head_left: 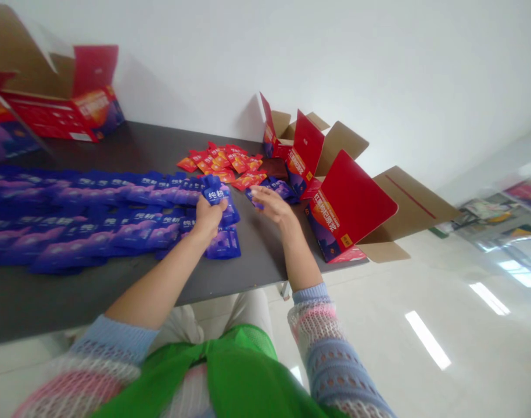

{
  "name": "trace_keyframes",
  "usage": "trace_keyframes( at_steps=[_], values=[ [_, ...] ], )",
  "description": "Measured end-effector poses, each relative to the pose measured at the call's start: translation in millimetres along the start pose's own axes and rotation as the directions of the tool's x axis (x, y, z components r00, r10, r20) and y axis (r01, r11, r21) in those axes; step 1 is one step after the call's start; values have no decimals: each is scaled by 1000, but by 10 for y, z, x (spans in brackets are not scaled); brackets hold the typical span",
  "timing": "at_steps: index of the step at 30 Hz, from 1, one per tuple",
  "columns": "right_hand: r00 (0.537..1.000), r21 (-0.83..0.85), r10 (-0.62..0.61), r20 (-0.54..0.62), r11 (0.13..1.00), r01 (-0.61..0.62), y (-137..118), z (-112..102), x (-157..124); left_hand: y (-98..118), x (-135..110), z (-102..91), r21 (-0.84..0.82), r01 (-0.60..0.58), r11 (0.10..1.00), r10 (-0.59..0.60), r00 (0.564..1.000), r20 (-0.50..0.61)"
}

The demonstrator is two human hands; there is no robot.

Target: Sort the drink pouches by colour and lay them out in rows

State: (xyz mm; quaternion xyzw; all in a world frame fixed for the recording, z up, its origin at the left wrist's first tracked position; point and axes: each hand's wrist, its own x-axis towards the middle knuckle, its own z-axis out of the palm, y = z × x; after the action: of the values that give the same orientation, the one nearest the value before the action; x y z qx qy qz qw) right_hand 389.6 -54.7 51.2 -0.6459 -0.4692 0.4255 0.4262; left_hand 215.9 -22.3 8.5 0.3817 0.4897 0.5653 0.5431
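Observation:
My left hand (pixel 210 216) is closed around a blue and purple spouted pouch (pixel 215 195), with at least one more pouch right behind it. The hand is at the right end of two long rows of overlapping blue pouches (pixel 112 232) on the dark table. To the right, my right hand (pixel 269 204) has its fingers apart and slightly bent, palm turned inward. Just beyond those fingers lie a few blue pouches (pixel 282 188), partly covered by the hand. No pouch shows clearly in its grasp.
A pile of red and orange pouches (pixel 226 161) lies behind my hands. Open red cartons (pixel 348 203) stand along the right end of the dark table (pixel 252 264), their flaps sticking out. More open cartons (pixel 60 113) are at the back left, near the white wall.

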Motion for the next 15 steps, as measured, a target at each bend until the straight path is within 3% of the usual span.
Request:
trace_keyframes(
  at_steps=[2,5,10,15],
  values=[
    [968,-162,45,-246,983,-86,36,-127,70,-3,87,-73,12,4,1000,-4,998,-63],
    [841,-335,82,-535,893,-300,163,-252,207,-1,168,-132,12,17,1000,-16,995,-97],
    [782,-543,73,-619,680,-493,389,-253,366,-28,106,-34,26,5,1000,-2,995,-99],
    [725,-568,23,-688,604,-558,423,-137,445,-80,14,54,100,15,995,-6,996,-93]
  ],
)
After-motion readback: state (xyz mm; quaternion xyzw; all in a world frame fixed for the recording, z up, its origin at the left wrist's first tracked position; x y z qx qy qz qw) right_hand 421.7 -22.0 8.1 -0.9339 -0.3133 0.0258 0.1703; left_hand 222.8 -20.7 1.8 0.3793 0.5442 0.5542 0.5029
